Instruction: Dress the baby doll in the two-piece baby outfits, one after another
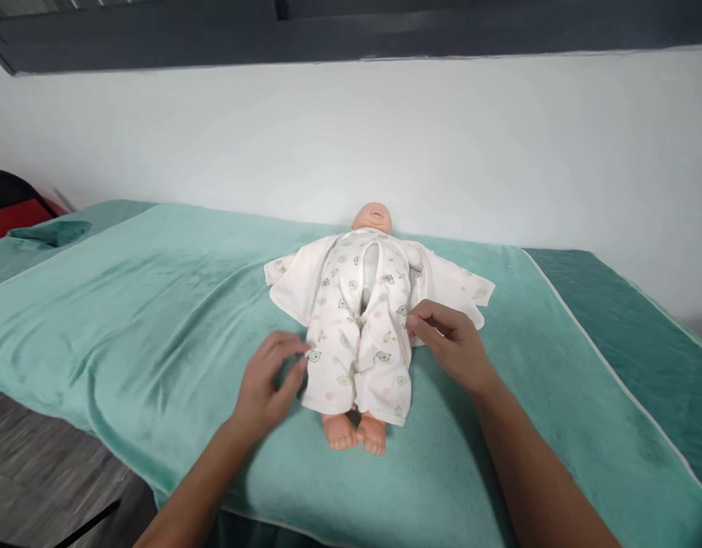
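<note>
A baby doll (374,218) lies on its back, head toward the wall and bare feet toward me. White baby trousers (343,320) with a small green and pink print cover its legs and reach high up the front, where an oval opening shows. Under them spreads a white baby jacket (448,281), its sleeves out to both sides. My left hand (274,377) is beside the left trouser leg, thumb and fingers slightly apart. On the other side, my right hand (451,339) has thumb and forefinger pinched at the trousers' outer edge.
A light green cover (173,320) lies over the bed, with a darker green strip (630,320) at the right. Behind it rises a white wall (242,144) under a dark frame (442,30). A red and black object (20,209) stands at far left.
</note>
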Demonstrator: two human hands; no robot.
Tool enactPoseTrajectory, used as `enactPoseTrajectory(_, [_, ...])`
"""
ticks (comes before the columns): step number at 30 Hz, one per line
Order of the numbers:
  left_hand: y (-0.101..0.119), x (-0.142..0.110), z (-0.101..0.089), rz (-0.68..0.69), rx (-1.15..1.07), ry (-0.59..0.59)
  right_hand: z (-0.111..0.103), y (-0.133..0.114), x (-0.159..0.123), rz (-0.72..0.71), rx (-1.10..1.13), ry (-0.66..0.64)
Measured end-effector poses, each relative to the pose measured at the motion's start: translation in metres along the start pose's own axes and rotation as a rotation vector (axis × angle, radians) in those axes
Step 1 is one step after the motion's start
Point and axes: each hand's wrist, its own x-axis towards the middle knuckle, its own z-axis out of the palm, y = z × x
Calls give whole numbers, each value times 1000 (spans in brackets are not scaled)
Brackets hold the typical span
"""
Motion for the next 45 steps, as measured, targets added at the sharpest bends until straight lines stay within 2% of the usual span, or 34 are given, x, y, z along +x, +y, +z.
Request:
enactPoseTrajectory(5, [40,-45,1,99,96,-163,13,3,-2,-21,86,33])
enactPoseTrajectory(8, [46,-51,9,185,247,-123,15,9,-2,12,91,32])
enactPoseTrajectory(11, [46,-45,15,261,314,-67,15,13,-1,50,132,59])
enactPoseTrajectory(15, [57,-40,9,235,187,-61,14,15,2,78,159,115])
enactPoseTrajectory(21, [86,-50,-3,139,6,-14,15,15,2,95,131,136])
enactPoseTrajectory(25, [88,-58,4,47,65,-81,15,15,3,111,139,139])
enactPoseTrajectory(29, [90,-61,18,148,314,-154,15,15,3,130,124,151])
enactPoseTrajectory(31, [92,-59,25,152,426,-159,15,15,3,134,117,152])
enactPoseTrajectory(34, [94,-55,30,98,444,-123,15,15,3,139,119,149])
enactPoseTrajectory(41, [90,-61,30,-41,221,79,16,15,2,145,121,140])
enactPoseTrajectory(45, [90,-64,32,52,303,55,16,17,3,151,121,134])
